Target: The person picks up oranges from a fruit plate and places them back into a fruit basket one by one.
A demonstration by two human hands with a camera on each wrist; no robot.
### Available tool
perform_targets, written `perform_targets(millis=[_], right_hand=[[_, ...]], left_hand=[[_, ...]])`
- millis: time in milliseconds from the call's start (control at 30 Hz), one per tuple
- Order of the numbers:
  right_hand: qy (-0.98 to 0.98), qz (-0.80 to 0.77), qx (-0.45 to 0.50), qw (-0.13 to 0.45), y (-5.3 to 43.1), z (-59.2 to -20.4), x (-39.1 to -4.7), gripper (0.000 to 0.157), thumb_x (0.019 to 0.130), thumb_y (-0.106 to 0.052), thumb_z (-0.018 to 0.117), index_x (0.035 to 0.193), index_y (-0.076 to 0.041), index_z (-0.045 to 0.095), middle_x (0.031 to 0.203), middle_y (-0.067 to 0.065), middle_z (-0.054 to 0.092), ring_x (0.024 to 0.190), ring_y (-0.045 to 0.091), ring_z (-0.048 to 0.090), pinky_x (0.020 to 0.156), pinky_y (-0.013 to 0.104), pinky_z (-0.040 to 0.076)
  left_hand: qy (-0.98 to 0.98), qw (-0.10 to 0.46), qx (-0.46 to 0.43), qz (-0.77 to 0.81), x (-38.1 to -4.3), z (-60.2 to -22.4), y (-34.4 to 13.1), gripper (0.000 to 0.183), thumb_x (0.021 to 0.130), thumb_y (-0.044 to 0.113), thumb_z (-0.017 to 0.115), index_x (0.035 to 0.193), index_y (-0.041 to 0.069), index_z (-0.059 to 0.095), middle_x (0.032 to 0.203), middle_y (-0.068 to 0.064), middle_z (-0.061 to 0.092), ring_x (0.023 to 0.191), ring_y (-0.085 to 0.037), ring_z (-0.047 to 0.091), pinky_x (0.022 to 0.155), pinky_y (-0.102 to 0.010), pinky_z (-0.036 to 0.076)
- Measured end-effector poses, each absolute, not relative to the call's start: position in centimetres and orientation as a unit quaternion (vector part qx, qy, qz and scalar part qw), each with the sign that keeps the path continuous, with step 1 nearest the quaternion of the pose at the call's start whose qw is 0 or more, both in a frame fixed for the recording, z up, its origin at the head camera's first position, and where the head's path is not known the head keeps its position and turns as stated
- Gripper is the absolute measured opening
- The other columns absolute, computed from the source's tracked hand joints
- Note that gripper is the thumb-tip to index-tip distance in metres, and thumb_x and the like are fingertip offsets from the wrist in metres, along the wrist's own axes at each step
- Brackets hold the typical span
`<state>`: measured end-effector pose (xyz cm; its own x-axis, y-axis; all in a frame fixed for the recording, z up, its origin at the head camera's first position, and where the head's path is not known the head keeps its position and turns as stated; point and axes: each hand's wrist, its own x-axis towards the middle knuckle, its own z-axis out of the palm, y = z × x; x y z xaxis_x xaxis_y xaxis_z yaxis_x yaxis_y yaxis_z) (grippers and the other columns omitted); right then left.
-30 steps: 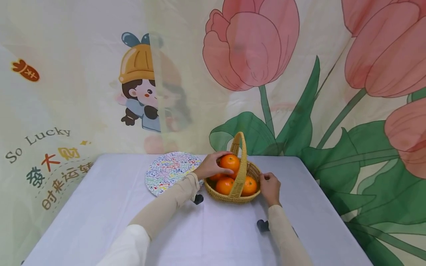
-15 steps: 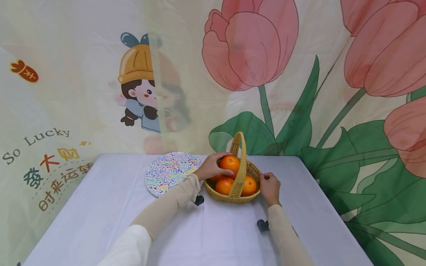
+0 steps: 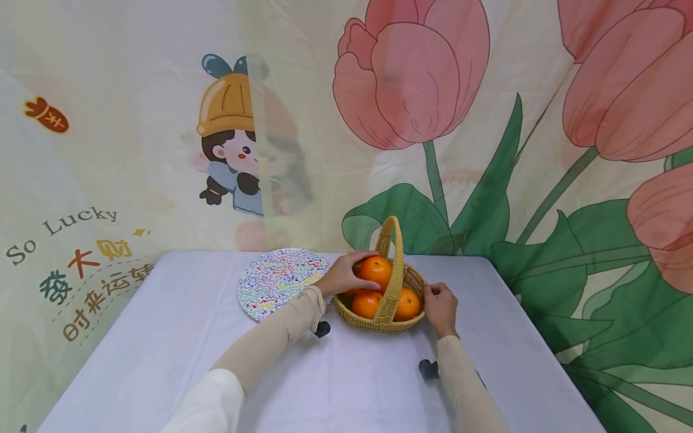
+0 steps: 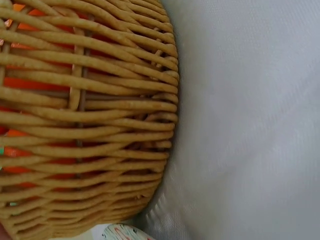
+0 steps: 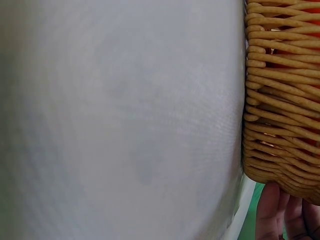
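A wicker basket [image 3: 357, 320] with a tall arched handle [image 3: 397, 243] stands on the table, holding several oranges. My left hand [image 3: 341, 275] grips the topmost orange [image 3: 377, 272], thumb at its front and fingers over its top left side. Below it, one orange [image 3: 366, 305] and another orange [image 3: 407, 305] show on either side of the handle's base. My right hand [image 3: 441, 308] pinches the basket's right rim, and its fingers [image 5: 270, 207] touch the wicker in the right wrist view. The left wrist view shows woven basket wall [image 4: 90, 115] with orange colour through the gaps.
A round mat [image 3: 281, 278] with multicoloured squiggles lies left of the basket, partly behind my left forearm. White cloth covers the table [image 3: 178, 319]. A printed curtain with tulips [image 3: 411, 78] hangs behind the table's back edge. Dark wrist devices [image 3: 429, 368] sit under my forearms.
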<state>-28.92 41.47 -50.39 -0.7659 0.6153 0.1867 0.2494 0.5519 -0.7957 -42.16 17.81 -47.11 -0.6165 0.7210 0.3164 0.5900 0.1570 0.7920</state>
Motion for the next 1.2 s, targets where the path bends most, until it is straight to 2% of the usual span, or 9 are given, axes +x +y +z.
perform_targets(millis=[133,233,400,600,800,867,1033,1200], right_hand=[[-0.852,0.398,-0.251,0.230,41.3,-50.4,-29.1,0.035,0.100,-0.033,0.053,0.099,0.000,0.065,0.096,0.018,0.063,0.084,0.029,0.056,0.068,0.035,0.046],[-0.851,0.399,-0.250,0.231,41.3,-50.4,-29.4,0.035,0.100,-0.033,0.053,0.099,0.000,0.065,0.096,0.018,0.064,0.085,0.029,0.056,0.069,0.036,0.046],[-0.851,0.412,-0.248,0.212,41.1,-50.7,-29.9,0.036,0.100,-0.034,0.052,0.102,0.001,0.064,0.099,0.017,0.063,0.087,0.028,0.056,0.070,0.036,0.047],[-0.852,0.417,-0.243,0.203,41.7,-50.5,-30.1,0.038,0.102,-0.033,0.050,0.106,0.002,0.063,0.102,0.019,0.062,0.090,0.029,0.055,0.073,0.038,0.048],[-0.855,0.415,-0.235,0.203,42.7,-49.9,-30.5,0.040,0.102,-0.033,0.049,0.108,0.004,0.062,0.103,0.021,0.061,0.092,0.031,0.054,0.077,0.041,0.048],[-0.858,0.415,-0.235,0.191,43.0,-50.0,-30.6,0.042,0.102,-0.035,0.048,0.110,0.004,0.061,0.105,0.021,0.061,0.094,0.031,0.054,0.077,0.040,0.048],[-0.873,0.401,-0.231,0.156,44.3,-50.3,-29.6,0.049,0.102,-0.041,0.045,0.114,0.004,0.060,0.109,0.022,0.059,0.095,0.032,0.053,0.075,0.037,0.047],[-0.894,0.374,-0.205,0.137,46.1,-50.5,-28.5,0.059,0.103,-0.048,0.037,0.120,0.004,0.058,0.112,0.023,0.058,0.096,0.033,0.054,0.076,0.040,0.049]], left_hand=[[0.748,0.070,0.430,0.501,-42.5,-47.1,17.2,0.084,0.071,0.049,0.084,0.143,0.023,0.050,0.136,0.008,0.053,0.120,-0.014,0.054,0.098,-0.035,0.047],[0.735,0.074,0.431,0.518,-42.7,-47.1,16.6,0.086,0.072,0.047,0.084,0.144,0.018,0.048,0.139,0.003,0.052,0.125,-0.017,0.051,0.102,-0.041,0.044],[0.729,0.060,0.421,0.537,-43.0,-47.3,15.1,0.081,0.074,0.040,0.085,0.143,0.018,0.049,0.141,0.001,0.052,0.130,-0.021,0.048,0.108,-0.047,0.037],[0.724,0.028,0.410,0.554,-43.3,-47.5,13.0,0.075,0.077,0.029,0.084,0.142,0.015,0.050,0.141,-0.004,0.053,0.131,-0.021,0.047,0.111,-0.044,0.034],[0.760,-0.019,0.365,0.538,-43.8,-47.6,10.0,0.068,0.082,0.041,0.078,0.142,0.024,0.050,0.139,0.002,0.054,0.129,-0.015,0.048,0.109,-0.041,0.036],[0.776,-0.033,0.349,0.524,-43.9,-47.8,8.7,0.063,0.086,0.044,0.073,0.141,0.023,0.051,0.138,0.003,0.054,0.129,-0.016,0.048,0.109,-0.041,0.037],[0.833,-0.049,0.299,0.464,-43.6,-48.0,5.6,0.060,0.093,0.050,0.060,0.143,0.020,0.048,0.142,0.001,0.051,0.134,-0.022,0.042,0.110,-0.047,0.033],[0.875,-0.065,0.260,0.403,-44.0,-48.4,3.2,0.060,0.095,0.049,0.058,0.145,0.018,0.046,0.145,-0.004,0.046,0.136,-0.028,0.039,0.111,-0.051,0.031]])
